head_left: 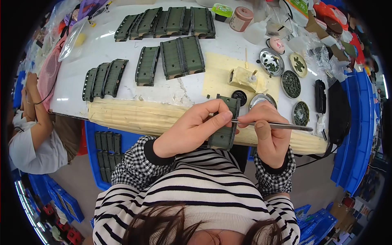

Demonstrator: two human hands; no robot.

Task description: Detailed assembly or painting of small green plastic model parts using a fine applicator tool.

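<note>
My left hand (pixel 190 128) is closed on a dark green ribbed plastic panel (pixel 223 138), held upright above the table's padded near edge. In my right hand (pixel 272 136) are metal tweezers (pixel 295 126), their tips pointing left against the panel. What the tips touch is hidden by my fingers. Just beyond my hands are a round black container (pixel 239 97) and a silver dish (pixel 261 97). To the right, round dishes (pixel 291 84) hold many small dark green pieces. A taped, cream-coloured block (pixel 245 79) stands behind the black container.
More green panels (pixel 182 57) lie in groups across the white table (pixel 118 47). A pink-lidded jar (pixel 241 18) stands at the back. Below the table, a blue tray (pixel 98 171) holds similar panels. Another person's arm (pixel 36 106) is at the far left; a black case (pixel 320 96) lies right.
</note>
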